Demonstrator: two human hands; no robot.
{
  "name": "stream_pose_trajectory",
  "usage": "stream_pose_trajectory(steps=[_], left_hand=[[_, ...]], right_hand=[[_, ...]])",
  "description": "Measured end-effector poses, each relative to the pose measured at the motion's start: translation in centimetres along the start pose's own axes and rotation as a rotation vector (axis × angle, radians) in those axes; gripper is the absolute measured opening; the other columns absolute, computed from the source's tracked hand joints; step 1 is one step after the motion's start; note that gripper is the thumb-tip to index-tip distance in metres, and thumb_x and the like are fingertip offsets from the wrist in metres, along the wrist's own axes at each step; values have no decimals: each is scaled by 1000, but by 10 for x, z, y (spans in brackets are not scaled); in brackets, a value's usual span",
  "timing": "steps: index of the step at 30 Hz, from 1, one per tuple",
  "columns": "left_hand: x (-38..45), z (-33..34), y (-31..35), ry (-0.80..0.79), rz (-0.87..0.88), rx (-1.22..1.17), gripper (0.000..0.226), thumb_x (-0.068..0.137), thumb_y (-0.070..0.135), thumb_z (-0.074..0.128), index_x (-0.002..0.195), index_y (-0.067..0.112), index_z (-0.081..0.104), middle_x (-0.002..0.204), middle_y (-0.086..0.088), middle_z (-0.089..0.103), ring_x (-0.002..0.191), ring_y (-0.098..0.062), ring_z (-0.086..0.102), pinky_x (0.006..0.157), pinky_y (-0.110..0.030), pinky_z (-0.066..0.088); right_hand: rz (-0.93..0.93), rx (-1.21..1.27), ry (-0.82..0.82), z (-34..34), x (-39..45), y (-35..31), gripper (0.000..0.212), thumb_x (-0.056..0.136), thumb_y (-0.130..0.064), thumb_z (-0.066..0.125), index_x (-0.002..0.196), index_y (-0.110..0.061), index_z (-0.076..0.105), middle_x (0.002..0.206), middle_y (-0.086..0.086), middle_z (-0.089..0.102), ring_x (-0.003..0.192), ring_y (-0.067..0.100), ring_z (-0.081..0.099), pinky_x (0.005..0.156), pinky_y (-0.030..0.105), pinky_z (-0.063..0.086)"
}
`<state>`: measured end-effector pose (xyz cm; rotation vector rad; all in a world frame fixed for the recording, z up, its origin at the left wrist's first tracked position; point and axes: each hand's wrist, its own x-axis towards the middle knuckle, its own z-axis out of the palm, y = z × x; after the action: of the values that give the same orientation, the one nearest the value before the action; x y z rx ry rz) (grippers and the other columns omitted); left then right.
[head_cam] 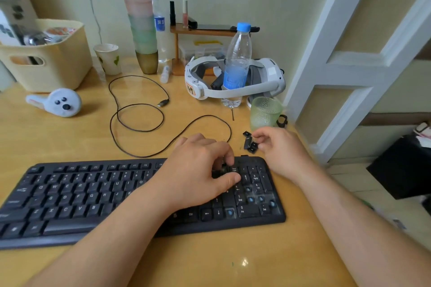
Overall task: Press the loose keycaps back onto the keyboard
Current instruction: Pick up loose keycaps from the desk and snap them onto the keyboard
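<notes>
Your left fingers point(227, 158) curl down onto the keyboard point(93, 193) near the number pad; can't tell if they pinch anything. Your right hand point(277, 147) reaches loosely curled at the loose keycaps point(250, 143) just behind the keyboard. They're probably light, hard, slippery, so pinch the sides and press straight down.
</notes>
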<state>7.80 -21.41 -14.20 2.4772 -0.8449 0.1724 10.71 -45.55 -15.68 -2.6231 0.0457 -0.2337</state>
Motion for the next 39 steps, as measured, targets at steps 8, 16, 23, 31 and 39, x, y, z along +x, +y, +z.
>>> stream_pose_trajectory(steps=[8, 16, 23, 31, 39], left_hand=[[-2, 0, 2, -23, -13, 1, 38, 80, 73, 47, 100, 43, 57, 82, 20, 57, 97, -4, 46, 94, -36, 38], [0, 4, 10, 117, -9, -70, 31, 90, 59, 59, 118, 46, 58, 99, 25, 60, 101, 0, 52, 97, -38, 44], [2, 5, 23, 413, -45, -283, 39, 86, 28, 82, 121, 34, 64, 99, 17, 66, 95, -8, 62, 79, -8, 38], [3, 5, 21, 469, -33, -310, 25, 83, 23, 88, 103, 30, 76, 94, 16, 68, 90, -10, 62, 77, -6, 39], [5, 6, 17, 447, 5, -350, 17, 85, 23, 86, 100, 30, 79, 97, 15, 67, 88, -14, 63, 79, -21, 50]], right_hand=[[-93, -90, 34, 6, -4, 6, 21, 101, -18, 64, 120, -19, 74, 108, -3, 55, 105, 17, 54, 88, 26, 39], [73, 601, 65, -8, -22, -8, 14, 104, -21, 59, 110, -24, 72, 96, -8, 70, 71, -2, 57, 68, 20, 43], [157, 1420, -439, -4, -38, -42, 21, 96, -17, 58, 107, -6, 71, 84, 4, 60, 67, 8, 45, 55, 19, 32], [116, 1448, -520, -3, -41, -43, 22, 96, -18, 58, 91, -15, 79, 87, 4, 57, 70, 10, 42, 55, 18, 34], [66, 1454, -536, -4, -40, -37, 24, 93, -15, 64, 113, -6, 73, 88, 4, 63, 72, 10, 46, 58, 16, 38]])
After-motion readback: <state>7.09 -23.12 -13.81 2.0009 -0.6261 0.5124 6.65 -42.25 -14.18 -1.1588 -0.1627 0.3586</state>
